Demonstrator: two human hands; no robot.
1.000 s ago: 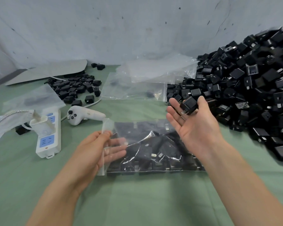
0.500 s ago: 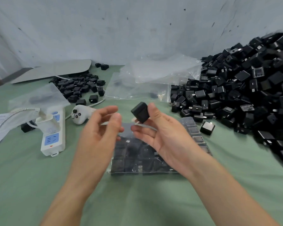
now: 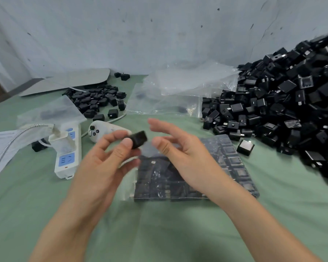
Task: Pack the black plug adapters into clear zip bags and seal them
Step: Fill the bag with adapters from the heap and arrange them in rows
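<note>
My left hand (image 3: 110, 159) pinches one black plug adapter (image 3: 138, 139) between thumb and fingertips, above the table. Just right of it hovers my right hand (image 3: 180, 154), fingers loosely spread and holding nothing. Beneath both hands a clear zip bag (image 3: 193, 176) lies flat on the green cloth, filled with several black adapters. A single loose adapter (image 3: 245, 147) sits right of the bag. A big heap of black adapters (image 3: 292, 103) fills the right side.
A white power strip (image 3: 67, 154) and a white controller (image 3: 100, 132) lie at the left. Behind them sit a smaller heap of adapters (image 3: 97, 100) and empty clear bags (image 3: 178, 95). A grey wall (image 3: 159, 35) closes the back.
The adapter has passed from my right hand into my left hand. My right hand let go and now hovers open beside it. The bag stayed on the cloth.
</note>
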